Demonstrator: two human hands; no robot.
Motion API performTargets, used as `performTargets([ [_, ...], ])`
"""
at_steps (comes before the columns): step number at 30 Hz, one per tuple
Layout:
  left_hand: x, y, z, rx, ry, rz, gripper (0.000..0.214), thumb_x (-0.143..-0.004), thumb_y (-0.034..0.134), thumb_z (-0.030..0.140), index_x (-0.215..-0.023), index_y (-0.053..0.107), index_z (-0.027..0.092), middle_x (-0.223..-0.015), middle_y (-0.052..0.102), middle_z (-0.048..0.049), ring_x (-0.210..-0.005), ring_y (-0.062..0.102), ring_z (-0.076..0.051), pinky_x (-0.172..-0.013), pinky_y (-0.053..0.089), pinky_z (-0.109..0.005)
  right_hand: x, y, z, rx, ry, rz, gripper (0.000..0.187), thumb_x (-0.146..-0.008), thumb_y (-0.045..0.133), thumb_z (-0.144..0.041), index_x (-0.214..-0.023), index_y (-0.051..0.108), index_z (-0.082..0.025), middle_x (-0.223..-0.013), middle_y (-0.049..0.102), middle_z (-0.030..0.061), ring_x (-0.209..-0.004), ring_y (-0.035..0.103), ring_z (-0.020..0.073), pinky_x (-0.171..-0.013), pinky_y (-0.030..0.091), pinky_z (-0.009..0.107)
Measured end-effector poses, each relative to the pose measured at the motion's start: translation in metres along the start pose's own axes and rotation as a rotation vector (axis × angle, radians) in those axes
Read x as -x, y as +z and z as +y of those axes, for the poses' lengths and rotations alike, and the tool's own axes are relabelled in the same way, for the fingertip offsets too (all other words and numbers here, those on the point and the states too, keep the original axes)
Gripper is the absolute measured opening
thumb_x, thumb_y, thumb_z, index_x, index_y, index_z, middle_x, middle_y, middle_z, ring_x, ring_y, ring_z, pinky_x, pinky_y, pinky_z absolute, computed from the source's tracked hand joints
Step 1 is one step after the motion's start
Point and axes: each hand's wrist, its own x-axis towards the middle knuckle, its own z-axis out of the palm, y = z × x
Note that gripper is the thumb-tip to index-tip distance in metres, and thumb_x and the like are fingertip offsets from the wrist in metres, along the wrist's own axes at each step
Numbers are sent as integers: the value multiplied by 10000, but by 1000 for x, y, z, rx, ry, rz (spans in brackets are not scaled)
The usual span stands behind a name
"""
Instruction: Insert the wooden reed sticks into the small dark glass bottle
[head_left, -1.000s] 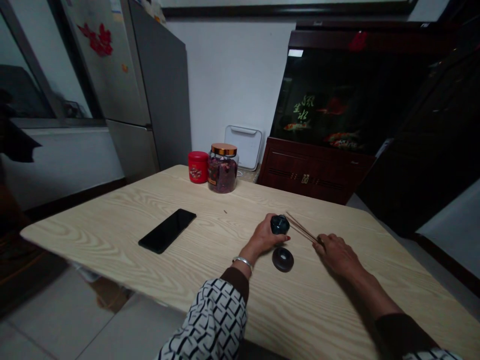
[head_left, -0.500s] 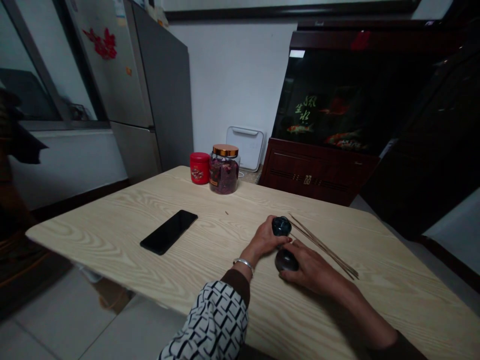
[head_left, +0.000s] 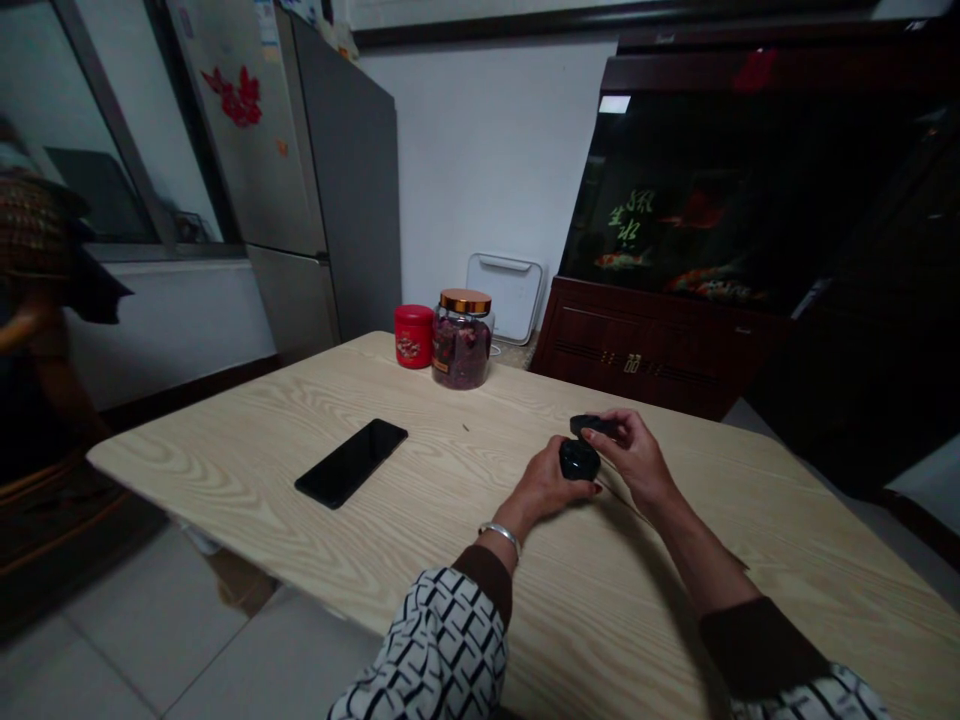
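From where I stand, the person's left hand [head_left: 551, 482] is curled round a small dark pot [head_left: 580, 461] on the pale wooden counter [head_left: 420, 535], while the right hand [head_left: 636, 455] has fingers and thumb closed on a dark disc [head_left: 589, 427] just above it; whether the two pieces touch, I can't tell. Over to the left lies a black phone [head_left: 351, 463], with a red canister [head_left: 414, 337] beside a copper-lidded jar [head_left: 460, 352] at the far edge.
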Motion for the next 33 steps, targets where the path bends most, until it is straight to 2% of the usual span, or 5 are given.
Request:
performTargets([
  [14, -2, 0, -2, 9, -2, -10, 713, -614, 862, 395, -1210, 539, 175, -1043, 662, -56, -894, 603, -209, -716, 442, -279, -31, -23, -45, 865, -157, -523, 446, -829, 643, -458, -1202, 628, -214, -1236, 675, 120, -1109, 634, 283, -888, 494, 384],
  [21, -3, 2, -6, 37, 37, -13, 690, -632, 840, 332, -1237, 549, 172, -1070, 665, -60, -932, 607, -216, -766, 463, -291, -26, 1, -61, 1391, -83, -445, 596, -847, 523, -699, -1119, 610, -175, -969, 732, 163, -894, 692, 330, -753, 487, 399],
  [24, -4, 3, -6, 47, 21, -12, 734, -621, 847, 322, -1268, 539, 169, -1078, 669, -68, -929, 615, -220, -779, 473, -298, -22, 1, -58, 1343, -18, -383, 729, -851, 435, -769, -1264, 567, -183, -1083, 727, 186, -1009, 684, 370, -829, 491, 455],
  [28, -2, 1, -6, 38, 33, -14, 737, -616, 868, 401, -1239, 546, 173, -1079, 674, -78, -942, 619, -227, -794, 481, -309, -22, -15, -52, 815, 54, -376, 707, -938, 359, -649, -1488, 360, -206, -1347, 629, 160, -1164, 638, 292, -857, 525, 387],
  [33, -1, 1, -5, 34, 42, 5, 707, -631, 870, 393, -1224, 549, 181, -1092, 672, -82, -964, 620, -227, -830, 489, -329, -15, -32, -52, 791, 84, -260, 640, -940, 401, -624, -1429, 451, -215, -948, 752, 91, -841, 721, 253, -772, 534, 375],
])
